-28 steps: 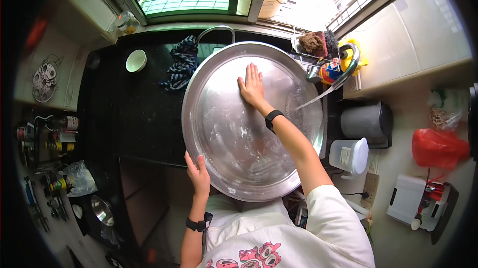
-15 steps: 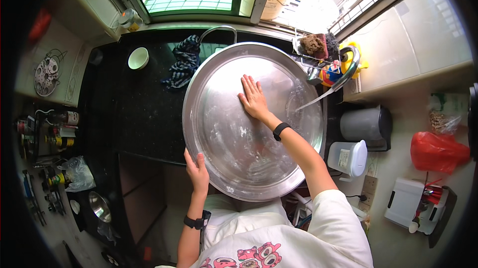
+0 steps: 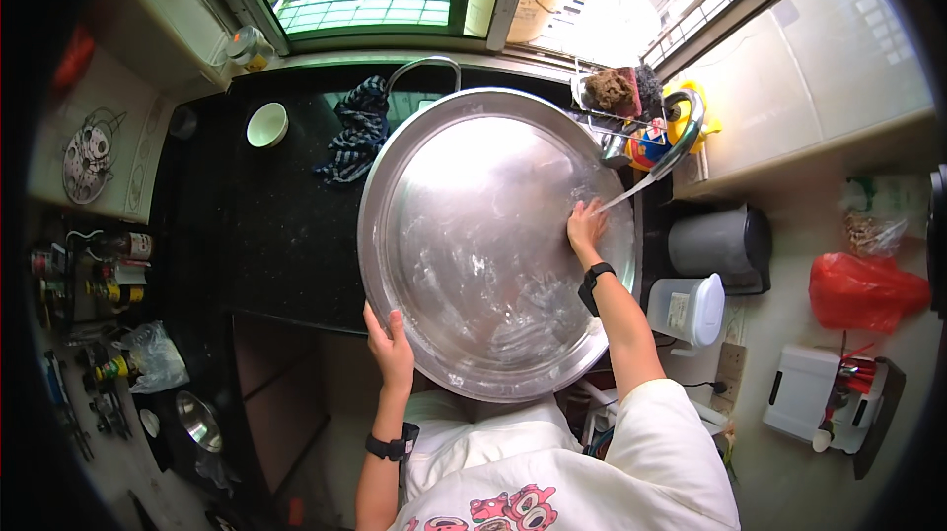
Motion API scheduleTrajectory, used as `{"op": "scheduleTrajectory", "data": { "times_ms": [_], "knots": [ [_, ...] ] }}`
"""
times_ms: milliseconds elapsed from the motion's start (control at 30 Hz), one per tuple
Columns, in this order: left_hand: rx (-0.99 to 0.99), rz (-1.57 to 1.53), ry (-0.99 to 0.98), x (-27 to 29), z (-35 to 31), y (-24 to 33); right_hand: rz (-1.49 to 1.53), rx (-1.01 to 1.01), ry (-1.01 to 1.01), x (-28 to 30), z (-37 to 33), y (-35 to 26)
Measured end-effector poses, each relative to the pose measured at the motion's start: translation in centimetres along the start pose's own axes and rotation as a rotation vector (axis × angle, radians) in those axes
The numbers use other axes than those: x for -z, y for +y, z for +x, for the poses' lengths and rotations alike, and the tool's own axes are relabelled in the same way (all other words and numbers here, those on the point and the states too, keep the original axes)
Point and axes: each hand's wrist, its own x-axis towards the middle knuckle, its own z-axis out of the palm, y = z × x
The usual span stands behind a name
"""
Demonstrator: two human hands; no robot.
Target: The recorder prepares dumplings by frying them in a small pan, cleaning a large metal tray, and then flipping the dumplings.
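A large round metal basin [image 3: 473, 235] rests tilted toward me at the counter's edge, its inside wet with whitish streaks. My left hand [image 3: 391, 354] is at its lower left rim, thumb on the near side and fingers around the outside. Inside the basin, toward the right, my right hand [image 3: 588, 225] has its fingers apart and holds nothing. Water from the curved faucet [image 3: 681, 141] runs down in a stream [image 3: 626, 194] onto that hand's fingertips. Whether the fingers press on the metal is hard to tell.
On the black counter [image 3: 266, 225] stand a pale green bowl [image 3: 266, 125] and a dark checked cloth [image 3: 357, 132]. A wire rack with a brown scrubber [image 3: 612, 90] is beside the faucet. Right of the basin are a grey bin [image 3: 725, 245] and a clear lidded container [image 3: 688, 310].
My right hand has moved from the upper middle of the basin to the right, into the water stream. My left hand stays at the rim. The view has shifted slightly.
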Motion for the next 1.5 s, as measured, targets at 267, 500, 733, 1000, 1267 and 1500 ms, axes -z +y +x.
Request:
{"op": "scheduleTrajectory", "data": {
  "times_ms": [267, 500, 733, 1000, 1267, 1500],
  "knots": [
    [0.011, 0.017, 0.009, 0.7, -0.1, -0.1, 0.252, 0.487, 0.077, 13.0, -1.0, -17.1],
    [0.027, -0.011, -0.035, 0.4, 0.0, 0.7, -0.223, 0.519, 0.219, 19.5, 9.8, -21.1],
    [-0.038, 0.027, 0.020, 0.4, -0.1, -0.2, -0.223, 0.583, 0.130, 18.6, 11.3, -21.4],
    [-0.005, -0.030, 0.051, 0.3, -0.1, 0.9, 0.455, 0.604, -0.240, 21.7, -1.8, -18.8],
    [0.045, -0.165, 0.145, 0.1, -0.4, 0.7, 0.314, 0.205, -0.266, 9.7, -4.8, -2.3],
    [0.042, -0.140, 0.168, 0.7, -0.5, 1.1, -0.012, -0.186, 0.042, 3.5, -2.1, 5.4]
  ]
}}
